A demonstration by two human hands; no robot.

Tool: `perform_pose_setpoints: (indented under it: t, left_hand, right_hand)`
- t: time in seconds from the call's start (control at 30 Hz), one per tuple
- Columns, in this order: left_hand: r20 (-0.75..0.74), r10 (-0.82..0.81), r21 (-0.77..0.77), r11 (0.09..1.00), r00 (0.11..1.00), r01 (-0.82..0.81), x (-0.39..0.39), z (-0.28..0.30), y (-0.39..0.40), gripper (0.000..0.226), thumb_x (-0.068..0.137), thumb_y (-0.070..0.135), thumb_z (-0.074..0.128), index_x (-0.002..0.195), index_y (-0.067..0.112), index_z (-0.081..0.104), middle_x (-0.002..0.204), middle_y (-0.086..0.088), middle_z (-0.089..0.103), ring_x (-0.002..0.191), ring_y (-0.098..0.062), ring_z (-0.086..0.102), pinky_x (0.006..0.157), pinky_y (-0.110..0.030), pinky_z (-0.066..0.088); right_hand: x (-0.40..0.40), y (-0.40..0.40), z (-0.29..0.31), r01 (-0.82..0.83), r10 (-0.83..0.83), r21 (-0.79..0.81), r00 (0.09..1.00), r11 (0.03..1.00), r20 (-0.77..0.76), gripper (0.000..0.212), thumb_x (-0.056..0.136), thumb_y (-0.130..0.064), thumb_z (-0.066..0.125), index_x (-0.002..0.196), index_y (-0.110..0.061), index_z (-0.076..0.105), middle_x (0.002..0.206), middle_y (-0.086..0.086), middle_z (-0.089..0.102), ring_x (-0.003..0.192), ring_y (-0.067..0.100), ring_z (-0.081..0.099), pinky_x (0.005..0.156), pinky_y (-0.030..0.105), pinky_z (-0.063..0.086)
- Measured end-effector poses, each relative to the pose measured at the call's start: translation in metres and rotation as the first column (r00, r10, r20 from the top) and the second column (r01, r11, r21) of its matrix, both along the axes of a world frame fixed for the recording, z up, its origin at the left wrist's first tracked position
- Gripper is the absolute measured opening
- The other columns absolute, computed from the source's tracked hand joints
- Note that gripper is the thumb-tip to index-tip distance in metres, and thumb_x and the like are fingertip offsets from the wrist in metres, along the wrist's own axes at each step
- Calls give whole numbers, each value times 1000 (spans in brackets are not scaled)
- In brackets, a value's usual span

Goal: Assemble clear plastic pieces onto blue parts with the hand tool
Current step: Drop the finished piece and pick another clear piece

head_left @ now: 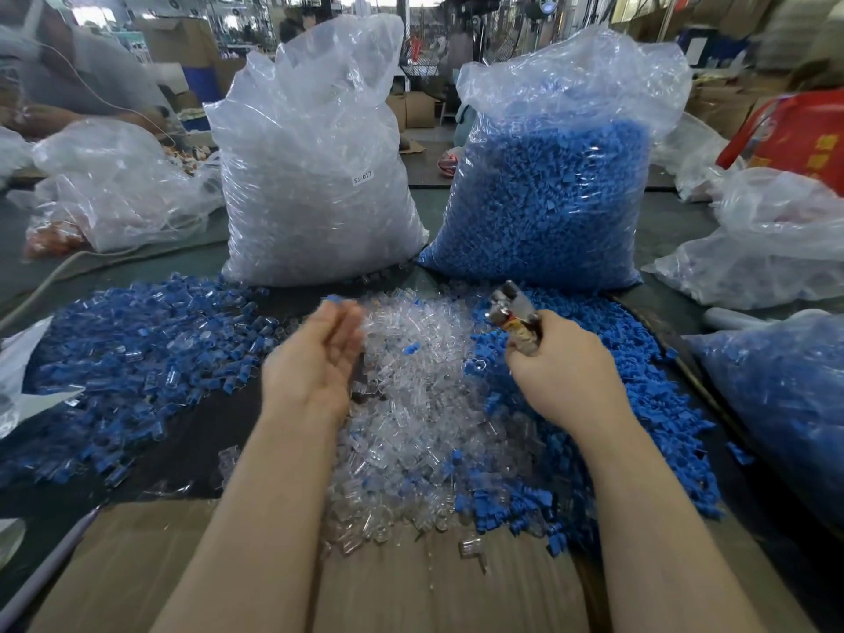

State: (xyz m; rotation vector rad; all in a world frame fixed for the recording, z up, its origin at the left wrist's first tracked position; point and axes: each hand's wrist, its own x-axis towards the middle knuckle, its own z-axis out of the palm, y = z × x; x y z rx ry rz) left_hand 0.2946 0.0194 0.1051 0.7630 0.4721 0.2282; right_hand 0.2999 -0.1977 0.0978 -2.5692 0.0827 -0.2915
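Nearest me a sheet of cardboard (192, 568) lies on the tabletop (201, 427), with clear plastic pieces (411, 413) spilling onto its far edge. They look like small, hard, hollow shells: very light, stiff, and I judge them slick and easy to flick away, so each is best pinched by its sides between thumb and fingertip, not pressed from above.

My left hand (315, 358) hovers over that clear heap, palm turned inward, fingers loosely bent; a small blue part (335, 299) sits at the fingertips, though motion blur keeps me from saying how firmly it is pinched. My right hand (557, 363) is curled around the handles of the hand tool (509, 308), its metal head pointing up and away from me. I cannot tell whether the head is open or closed.

Right of the clear heap lies a heap of loose blue parts (607, 358); these look solid, matte and a little grippier, light too, and I would take one by its wider body so the end that mates stays free. To the left spreads a pile of blue and clear pieces mixed (137, 340), probably finished ones.

Farther back stand two big bags: the clear bag (315, 185) of clear pieces on the left, the blue bag (543, 198) on the right. Both look soft-walled and heavy, apt to slump if tugged.
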Motion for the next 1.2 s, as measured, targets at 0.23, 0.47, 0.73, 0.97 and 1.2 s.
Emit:
perform_pose_setpoints:
  t: [0.23,0.47,0.73,0.97,1.2]
  left_hand:
    - [-136,353,-368,850,926,-378,-3,-7,64,16,102,11,48,112,7,61,87,-2,74,71,-5,73,60,-18,58]
    - [-35,539,-555,690,842,-465,-9,-10,81,28,104,16,46,129,8,55,115,-5,71,90,-8,73,57,-20,57]
    - [-126,-78,465,876,989,128,2,-7,49,7,91,15,66,98,16,69,85,4,73,72,-5,65,64,-21,50]
    - [-473,-66,880,-73,879,469,3,-21,19,15,89,18,66,99,27,71,98,5,69,85,-18,65,75,-29,51]
    - [-497,34,837,-243,867,490,6,-27,19,9,90,19,66,94,25,70,105,2,69,92,-17,62,76,-27,46]
  right_hand:
    - [-2,-25,-9,343,-361,-180,929,922,-82,13,87,-24,57,87,-13,48,71,3,47,57,20,40,49,29,25]
    - [-1,-27,-14,334,-387,-269,904,904,-180,23,91,-33,61,93,-14,47,80,5,48,57,21,39,48,28,28]
    - [0,-24,-16,302,-364,-300,914,905,-177,24,89,-29,61,100,-16,45,90,6,50,60,22,41,48,28,27]
    - [0,-25,-19,273,-305,-281,949,920,-77,18,90,-29,59,94,-17,46,85,2,44,66,25,45,55,31,33]
    - [2,-20,-22,193,-229,-287,969,938,-97,14,88,-27,59,84,-17,50,79,1,49,64,24,49,55,30,36]
